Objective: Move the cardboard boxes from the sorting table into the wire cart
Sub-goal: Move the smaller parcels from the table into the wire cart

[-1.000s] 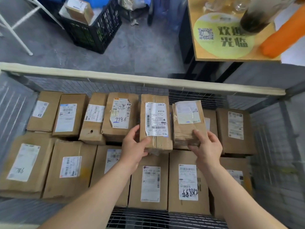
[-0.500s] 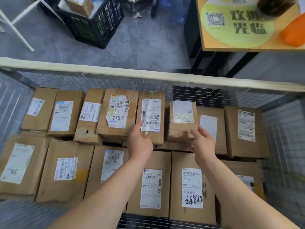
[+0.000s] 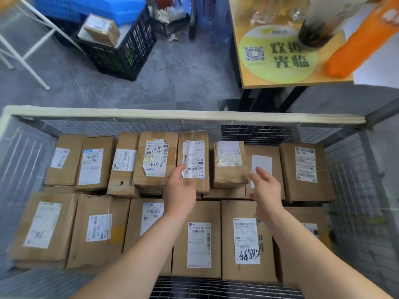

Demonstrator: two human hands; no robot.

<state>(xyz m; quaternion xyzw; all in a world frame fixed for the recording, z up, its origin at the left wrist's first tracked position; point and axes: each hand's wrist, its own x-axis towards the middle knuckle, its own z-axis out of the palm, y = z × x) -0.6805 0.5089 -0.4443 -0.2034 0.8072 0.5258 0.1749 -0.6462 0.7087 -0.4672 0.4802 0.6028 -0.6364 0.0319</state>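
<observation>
Cart: the wire cart (image 3: 183, 116) fills the near part of the view; its far side has a pale padded rim.
Boxes: the cardboard boxes (image 3: 99, 238) lie inside the cart in a far row and a near row, close side by side, with labels up.
Left hand: the left hand (image 3: 180, 188) is over the middle of the cart and holds nothing, its fingers loosely bent. The thumb is at the lower edge of the loose label on a narrow box (image 3: 204, 145) in the far row; I cannot tell if it touches.
Right hand: the right hand (image 3: 266, 187) is empty with spread fingers, above a box with a plain white label (image 3: 261, 164).
Between the hands: a small box (image 3: 230, 167) wrapped in tape is in the far row, apart from both hands.
Bench: the bench (image 3: 239, 20) stands far right, outside the cart, with a round green sticker (image 3: 278, 59) and a dark bottle (image 3: 317, 31).
Crate: a black crate (image 3: 121, 57) stands on the floor far left, with a small carton (image 3: 101, 29) on top.
</observation>
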